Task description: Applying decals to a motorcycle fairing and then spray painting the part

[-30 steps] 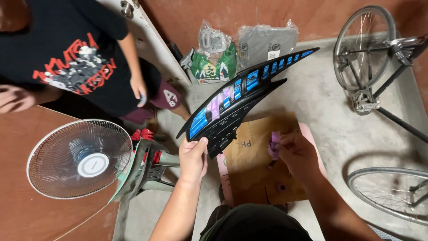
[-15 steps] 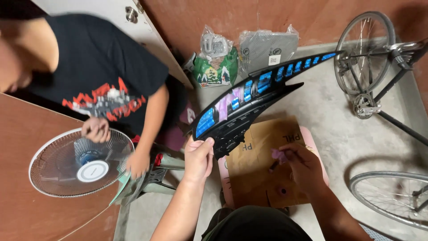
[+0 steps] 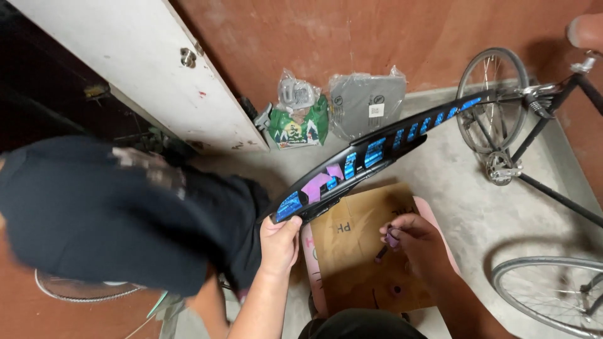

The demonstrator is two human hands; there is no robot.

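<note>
The left hand grips the lower end of a long black curved panel with blue and purple lettering, which rises at a slant over a sheet of cardboard lying on a pink stool. The right hand rests above the cardboard, fingers pinched on a small purple part; two more small dark parts lie on the cardboard just below it. Left of the cardboard, another person in a black shirt bends over a fan, hiding most of it. Beyond the cardboard, a green bag and a grey bag lean against the wall. A bicycle stands right of the cardboard.
</note>
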